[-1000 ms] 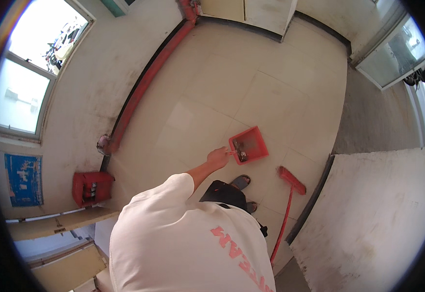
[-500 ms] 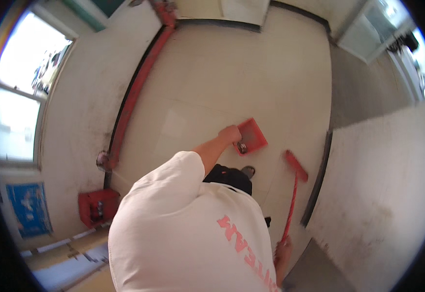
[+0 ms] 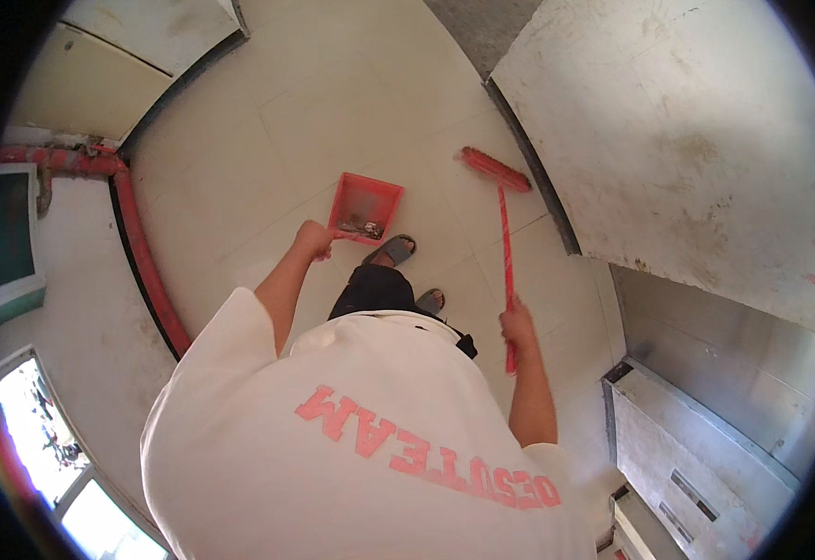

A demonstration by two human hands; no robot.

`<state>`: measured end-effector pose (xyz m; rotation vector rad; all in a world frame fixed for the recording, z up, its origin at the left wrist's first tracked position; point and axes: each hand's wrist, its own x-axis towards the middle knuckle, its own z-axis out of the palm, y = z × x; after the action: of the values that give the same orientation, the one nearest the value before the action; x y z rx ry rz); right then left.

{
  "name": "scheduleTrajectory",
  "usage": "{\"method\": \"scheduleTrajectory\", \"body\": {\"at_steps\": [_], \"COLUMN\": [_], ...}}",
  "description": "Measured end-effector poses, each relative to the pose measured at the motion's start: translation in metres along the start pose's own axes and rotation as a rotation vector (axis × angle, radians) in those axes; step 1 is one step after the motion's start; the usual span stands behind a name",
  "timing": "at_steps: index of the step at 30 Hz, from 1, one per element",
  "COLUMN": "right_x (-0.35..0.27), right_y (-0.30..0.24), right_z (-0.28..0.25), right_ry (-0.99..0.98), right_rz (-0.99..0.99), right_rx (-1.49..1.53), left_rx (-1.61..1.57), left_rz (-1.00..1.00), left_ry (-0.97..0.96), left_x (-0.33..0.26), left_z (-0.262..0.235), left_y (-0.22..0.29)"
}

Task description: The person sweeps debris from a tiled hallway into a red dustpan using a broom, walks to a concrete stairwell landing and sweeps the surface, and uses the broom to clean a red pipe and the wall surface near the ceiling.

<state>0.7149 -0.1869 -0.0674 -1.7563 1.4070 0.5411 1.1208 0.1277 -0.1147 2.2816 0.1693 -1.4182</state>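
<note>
My left hand (image 3: 313,241) is closed around the handle of a red dustpan (image 3: 366,198), held in front of my feet. Some grey debris (image 3: 361,228) lies inside the pan, toward its handle side. At my right, my right hand (image 3: 517,323) grips the red stick of a broom (image 3: 507,233). The broom's red bristle head (image 3: 495,169) is farther out, close to the dark skirting on the right. Whether the dustpan touches the floor, I cannot tell.
Pale tiles cover the floor (image 3: 333,112). A stained white wall (image 3: 669,140) with dark skirting (image 3: 538,177) bounds the right side. A red pipe (image 3: 146,252) runs along the left wall. My sandalled feet (image 3: 393,250) stand just behind the dustpan. A metal-fronted unit (image 3: 725,373) is at the lower right.
My view has turned to the right, so the walls and pipe appear shifted. The dustpan and broom remain in my hands; the right hand and the whole broom stick now show more fully.
</note>
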Motion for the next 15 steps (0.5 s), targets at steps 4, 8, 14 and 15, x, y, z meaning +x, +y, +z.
{"method": "scheduleTrajectory", "body": {"at_steps": [4,8,14,15], "right_x": [-0.075,-0.120,-0.116,-0.102], "right_y": [-0.005,-0.004,-0.043,-0.049], "right_z": [0.039,0.018,-0.005,-0.002], "right_ry": [-0.010,-0.077,-0.080,-0.049], "right_rz": [-0.010,-0.006,-0.011,-0.060], "right_rx": [-0.055,-0.043,-0.101,-0.118], "left_rx": [-0.026,-0.062,0.269,0.341], "left_rz": [0.042,0.133,0.226,0.255], "left_ry": [0.068,0.154,0.166,0.159], "left_x": [-0.024,-0.025,-0.025,-0.019], "left_z": [-0.015,-0.032,-0.087,-0.092], "left_y": [-0.010,-0.004,0.036,0.038]}}
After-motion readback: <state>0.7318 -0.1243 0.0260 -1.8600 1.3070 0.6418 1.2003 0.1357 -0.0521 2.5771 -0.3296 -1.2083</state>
